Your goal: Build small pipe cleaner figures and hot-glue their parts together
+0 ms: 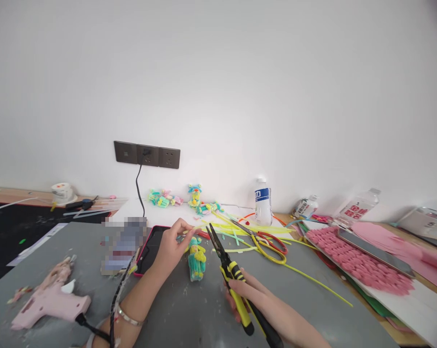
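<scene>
**Hands set on the cutter and the yellow stem**

Seen from the head view, your left hand [172, 249] is pinching the yellow stem [200, 226] between thumb and fingertips, just beyond the corner of the dark tablet [150, 246]. Your right hand [252, 294] is wrapping tightly around the yellow-and-black handles of the cutter [226, 265]. Its jaws are standing apart, pointing up and away from you. Their tips are sitting just beside the stem, to the right of your left fingertips.

A small teal-and-yellow figure [197, 258] is sitting just below the pinch, between your two hands. Whether it is hanging from the stem or resting on the grey surface [189, 319] cannot be told from here.

The step in hand looks to be a snip of the stem, and you are doing it well if you are:
- holding the stem taut and level, so it is lying square across the jaws and not sliding toward the tips;
- seating it deep in the jaws, where the bite is likely strongest;
- holding your left fingertips clear of the blades, since they are sitting close now;
- squeezing the handles in one steady motion, without twisting your wrist.

Loose yellow strips and the red-and-yellow scissors [268, 242] are lying near the cutter's tips, so make sure you are catching only the one stem. The pink glue gun [49, 299] is lying well apart on your left.
</scene>
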Demonstrator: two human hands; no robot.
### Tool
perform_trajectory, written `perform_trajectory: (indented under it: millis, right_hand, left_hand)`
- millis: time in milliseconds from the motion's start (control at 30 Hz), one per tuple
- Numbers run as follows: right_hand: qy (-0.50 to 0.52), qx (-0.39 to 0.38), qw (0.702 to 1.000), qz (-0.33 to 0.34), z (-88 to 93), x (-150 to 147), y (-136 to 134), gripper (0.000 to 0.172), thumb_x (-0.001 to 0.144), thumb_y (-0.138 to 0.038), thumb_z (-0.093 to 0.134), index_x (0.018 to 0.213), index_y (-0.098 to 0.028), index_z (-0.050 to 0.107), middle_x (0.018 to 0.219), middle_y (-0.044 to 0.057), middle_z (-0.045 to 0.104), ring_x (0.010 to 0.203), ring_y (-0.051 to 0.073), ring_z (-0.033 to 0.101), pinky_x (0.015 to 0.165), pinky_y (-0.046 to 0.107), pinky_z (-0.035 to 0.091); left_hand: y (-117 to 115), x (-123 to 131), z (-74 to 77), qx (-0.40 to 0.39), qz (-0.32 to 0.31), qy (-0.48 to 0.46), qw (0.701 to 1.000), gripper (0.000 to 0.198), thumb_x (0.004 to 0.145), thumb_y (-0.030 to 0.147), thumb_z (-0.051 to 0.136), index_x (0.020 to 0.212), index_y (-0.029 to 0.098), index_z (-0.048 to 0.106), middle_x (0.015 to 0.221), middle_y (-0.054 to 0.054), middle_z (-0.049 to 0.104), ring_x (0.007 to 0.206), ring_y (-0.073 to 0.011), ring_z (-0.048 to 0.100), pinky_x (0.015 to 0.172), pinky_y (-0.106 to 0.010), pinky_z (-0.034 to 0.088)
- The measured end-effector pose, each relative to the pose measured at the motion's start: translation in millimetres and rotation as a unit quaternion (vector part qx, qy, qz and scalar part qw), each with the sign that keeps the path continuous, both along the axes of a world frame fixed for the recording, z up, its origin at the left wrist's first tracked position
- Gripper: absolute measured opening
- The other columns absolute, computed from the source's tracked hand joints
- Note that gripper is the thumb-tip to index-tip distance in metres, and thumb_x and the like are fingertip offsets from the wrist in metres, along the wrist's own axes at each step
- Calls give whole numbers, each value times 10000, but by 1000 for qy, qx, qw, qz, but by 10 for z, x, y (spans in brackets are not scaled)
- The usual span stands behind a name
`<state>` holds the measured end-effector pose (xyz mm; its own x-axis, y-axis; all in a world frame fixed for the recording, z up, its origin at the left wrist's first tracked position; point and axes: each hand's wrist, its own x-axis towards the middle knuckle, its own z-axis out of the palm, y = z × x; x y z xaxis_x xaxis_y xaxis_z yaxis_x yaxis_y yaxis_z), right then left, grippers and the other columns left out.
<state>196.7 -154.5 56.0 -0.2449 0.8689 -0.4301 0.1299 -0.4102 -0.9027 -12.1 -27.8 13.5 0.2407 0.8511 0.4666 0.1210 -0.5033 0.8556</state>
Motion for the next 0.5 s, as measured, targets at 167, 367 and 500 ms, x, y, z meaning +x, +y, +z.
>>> perform_trajectory:
  millis: [167,367,500]
  right_hand:
    - [-47,25,998,11,59,-119,-23,458,800,-671,555,819,-219,478,725,-32,533,676,156,542,665,274,438]
    - [-101,38,994,-9,-17,-137,-39,626,795,-674,562,1162,-169,510,694,-38,522,695,177,535,712,306,417]
    - [-104,32,994,-34,-121,-136,-74,876,782,-663,593,1425,-129,329,665,-45,524,682,195,542,726,330,411]
  left_hand:
    - [-35,32,-44,-48,-51,-55,996,248,897,464,566,812,233,531,868,-72,782,875,-240,750,795,-361,587]
    - [-27,30,-53,-15,-37,-18,999,238,881,424,601,795,203,620,826,-71,781,824,-233,752,727,-317,586]
    - [-19,40,-32,46,-19,12,999,248,850,405,637,717,198,658,751,-54,771,733,-212,736,676,-294,572]
